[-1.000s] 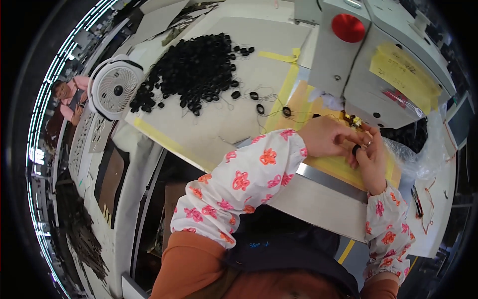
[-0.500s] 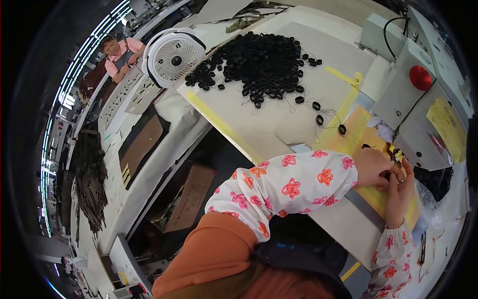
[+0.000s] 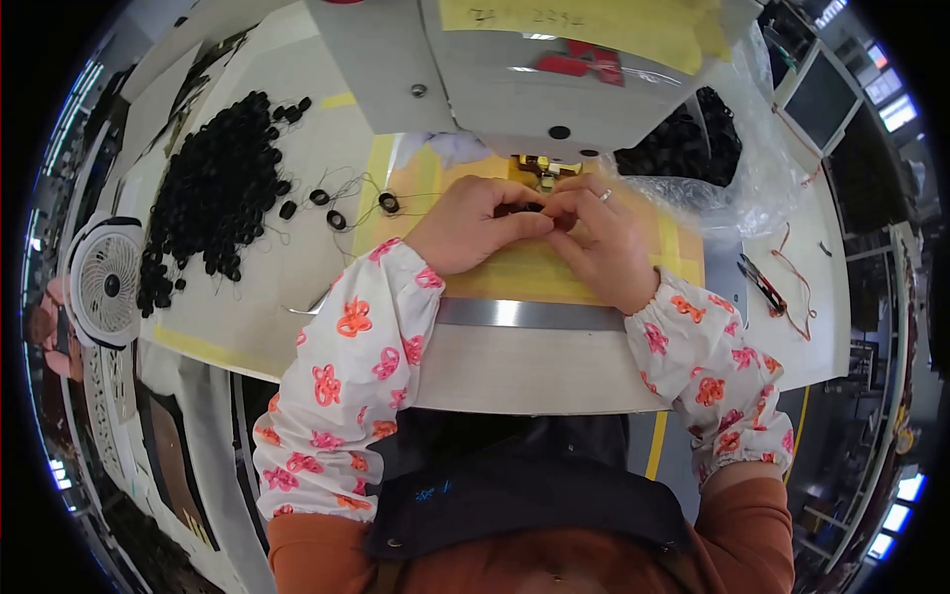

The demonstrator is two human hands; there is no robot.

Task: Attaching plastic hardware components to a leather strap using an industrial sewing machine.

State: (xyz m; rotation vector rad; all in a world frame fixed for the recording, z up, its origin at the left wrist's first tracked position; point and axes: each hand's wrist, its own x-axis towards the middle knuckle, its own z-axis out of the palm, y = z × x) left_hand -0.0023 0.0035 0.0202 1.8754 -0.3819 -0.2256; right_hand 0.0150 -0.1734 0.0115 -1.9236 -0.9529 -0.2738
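Both hands meet just in front of the needle area [image 3: 539, 170] of a grey sewing machine [image 3: 386, 69]. Between their fingertips is a small black strip or loop [image 3: 519, 208], mostly covered by the fingers. My left hand [image 3: 463, 230] pinches it from the left, thumb forward. From the right, my right hand [image 3: 606, 243], with a ring on one finger, closes its fingertips on the same piece. A black loop [image 3: 389, 202] with trailing thread lies left of my left hand on the yellow work surface [image 3: 515, 282].
A large pile of black loops [image 3: 213, 188] covers the table's left part. At the right are a clear plastic bag [image 3: 772, 188] with black strips [image 3: 698, 144] inside, and thread snips [image 3: 762, 285]. A white fan [image 3: 107, 282] stands at far left, beside a person.
My view has swung right, so the machine now stands straight ahead and the pile sits at the left. My hands remain together by the needle area.
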